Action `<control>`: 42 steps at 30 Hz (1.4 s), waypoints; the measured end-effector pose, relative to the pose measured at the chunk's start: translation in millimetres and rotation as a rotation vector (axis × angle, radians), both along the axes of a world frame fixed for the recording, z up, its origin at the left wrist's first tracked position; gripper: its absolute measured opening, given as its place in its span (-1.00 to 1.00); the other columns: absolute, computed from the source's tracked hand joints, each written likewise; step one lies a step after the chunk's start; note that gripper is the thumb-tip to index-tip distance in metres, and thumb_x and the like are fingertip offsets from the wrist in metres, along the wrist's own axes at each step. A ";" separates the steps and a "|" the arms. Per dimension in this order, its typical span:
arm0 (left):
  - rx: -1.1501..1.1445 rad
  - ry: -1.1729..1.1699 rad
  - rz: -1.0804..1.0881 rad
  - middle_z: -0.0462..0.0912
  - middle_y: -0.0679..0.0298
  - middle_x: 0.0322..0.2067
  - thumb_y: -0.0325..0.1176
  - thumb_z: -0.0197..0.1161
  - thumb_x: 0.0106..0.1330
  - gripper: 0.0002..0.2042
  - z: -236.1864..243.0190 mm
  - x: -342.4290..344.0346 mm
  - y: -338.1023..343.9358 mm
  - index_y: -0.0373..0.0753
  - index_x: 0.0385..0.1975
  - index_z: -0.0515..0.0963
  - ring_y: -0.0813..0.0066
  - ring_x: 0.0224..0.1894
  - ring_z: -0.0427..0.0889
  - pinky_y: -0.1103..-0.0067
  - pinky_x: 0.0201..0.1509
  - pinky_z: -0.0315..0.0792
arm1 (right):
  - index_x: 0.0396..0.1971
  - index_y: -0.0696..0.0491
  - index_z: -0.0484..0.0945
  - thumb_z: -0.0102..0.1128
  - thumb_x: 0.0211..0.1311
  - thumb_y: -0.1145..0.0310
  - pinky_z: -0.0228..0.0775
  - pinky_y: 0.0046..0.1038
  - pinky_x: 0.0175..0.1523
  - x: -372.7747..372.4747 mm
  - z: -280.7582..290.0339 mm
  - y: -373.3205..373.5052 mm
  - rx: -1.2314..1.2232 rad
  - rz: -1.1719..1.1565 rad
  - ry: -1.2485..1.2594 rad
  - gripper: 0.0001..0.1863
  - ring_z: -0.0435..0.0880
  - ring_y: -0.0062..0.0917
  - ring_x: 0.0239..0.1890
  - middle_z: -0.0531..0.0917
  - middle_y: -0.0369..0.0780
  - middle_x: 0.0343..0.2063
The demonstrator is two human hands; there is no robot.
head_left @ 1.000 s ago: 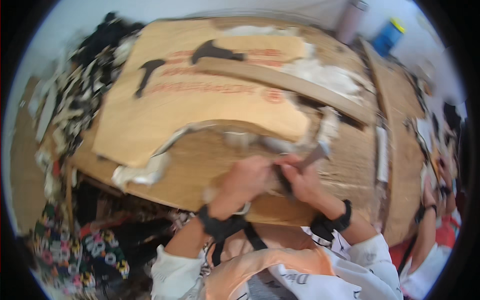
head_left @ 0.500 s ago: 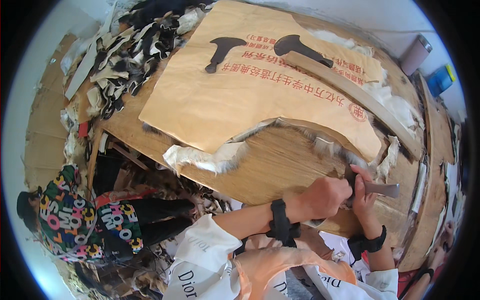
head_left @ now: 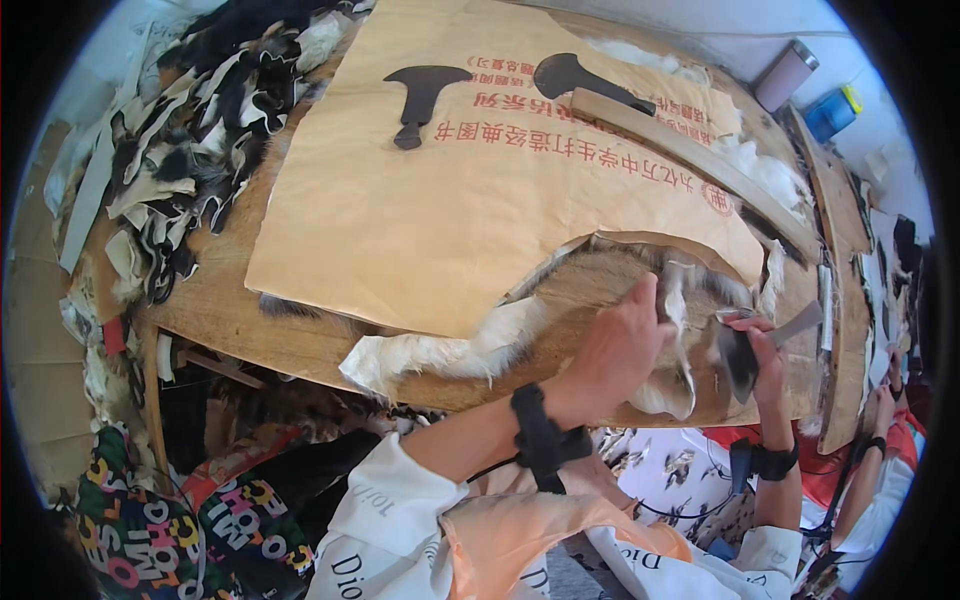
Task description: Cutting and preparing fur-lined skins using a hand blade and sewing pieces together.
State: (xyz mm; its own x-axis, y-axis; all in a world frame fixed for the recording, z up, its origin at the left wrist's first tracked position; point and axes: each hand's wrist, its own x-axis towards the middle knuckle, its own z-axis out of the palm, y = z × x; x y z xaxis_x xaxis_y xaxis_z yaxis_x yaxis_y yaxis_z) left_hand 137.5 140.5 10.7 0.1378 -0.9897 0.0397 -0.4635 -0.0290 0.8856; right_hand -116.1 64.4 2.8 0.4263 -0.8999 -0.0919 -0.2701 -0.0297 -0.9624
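Fur strip | between left hand (grip unclear) and right hand (gripping blade)

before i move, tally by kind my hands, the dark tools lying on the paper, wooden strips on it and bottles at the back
Hands: 2 (left hand, right hand)
Dark tools on paper: 2
Wooden strip, partly on paper: 1
Bottles: 2 (pinkish, blue)
Total: 7
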 end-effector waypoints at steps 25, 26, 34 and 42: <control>0.221 -0.470 0.736 0.54 0.34 -0.46 -0.22 0.35 -0.03 -0.78 -0.8 141.5 145.3 -0.12 -0.42 0.52 0.32 -0.25 0.44 0.39 -0.13 0.13 | -0.27 0.15 0.52 -0.04 0.23 0.35 0.35 -0.45 -0.25 297.7 3.1 26.7 -0.003 0.997 -0.130 -0.79 0.54 -0.42 -0.40 0.57 -0.16 -0.47; 0.225 -0.470 0.739 0.54 0.34 -0.46 -0.22 0.35 -0.03 -0.78 -0.2 141.2 145.2 -0.12 -0.42 0.52 0.32 -0.25 0.44 0.39 -0.13 0.13 | -0.21 0.16 0.50 -0.08 0.28 0.36 0.33 -0.49 -0.16 297.4 3.8 25.7 0.025 1.064 -0.101 -0.77 0.52 -0.49 -0.29 0.57 -0.20 -0.37; 0.159 -0.417 0.791 0.54 0.33 -0.53 -0.30 0.34 -0.01 -0.85 -1.7 142.4 137.0 -0.14 -0.50 0.52 0.30 -0.39 0.48 0.42 -0.26 0.20 | -0.29 0.11 0.53 0.00 0.17 0.39 0.35 -0.39 -0.39 304.7 -6.1 26.4 -0.144 1.084 -0.126 -0.82 0.55 -0.30 -0.54 0.54 -0.14 -0.61; -0.116 -0.607 0.680 0.50 0.41 -0.56 -0.45 0.34 -0.13 -0.86 11.2 128.6 131.1 -0.12 -0.55 0.53 0.36 -0.44 0.45 0.48 -0.31 0.18 | -0.39 0.08 0.51 0.01 0.14 0.36 0.39 -0.34 -0.44 313.7 -11.6 28.8 -0.416 1.069 -0.168 -0.85 0.56 -0.24 -0.56 0.55 -0.14 -0.61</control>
State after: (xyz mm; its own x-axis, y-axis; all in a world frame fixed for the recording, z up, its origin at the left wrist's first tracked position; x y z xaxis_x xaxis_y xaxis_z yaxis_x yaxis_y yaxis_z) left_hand 266.1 271.6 21.8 0.6124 -0.6881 0.3891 -0.7651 -0.3922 0.5106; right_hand 197.6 93.2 -8.8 0.9664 -0.0209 0.2563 0.2138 -0.4884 -0.8460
